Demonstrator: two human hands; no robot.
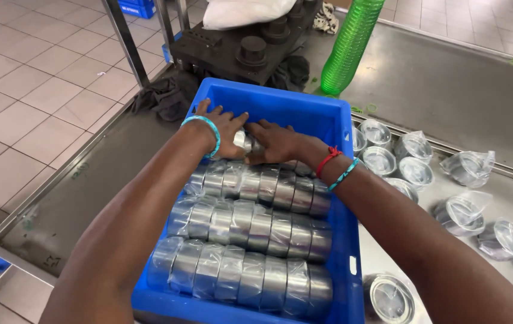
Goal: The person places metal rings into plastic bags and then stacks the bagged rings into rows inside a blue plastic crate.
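- The left hand [223,129] and right hand [277,143] together clasped a plastic-wrapped shiny metal ring [241,140] at the far end of the blue plastic crate [334,120].
- Three rows of wrapped rings [247,228] filled that crate nearer the person.
- More wrapped rings [415,171] lay right of the crate.

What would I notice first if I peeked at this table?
A bright blue crate in the middle, packed with rows of shiny metal rings wrapped in clear plastic. The left hand and right hand press on rings at its far end. A tall green ribbed stack stands behind.
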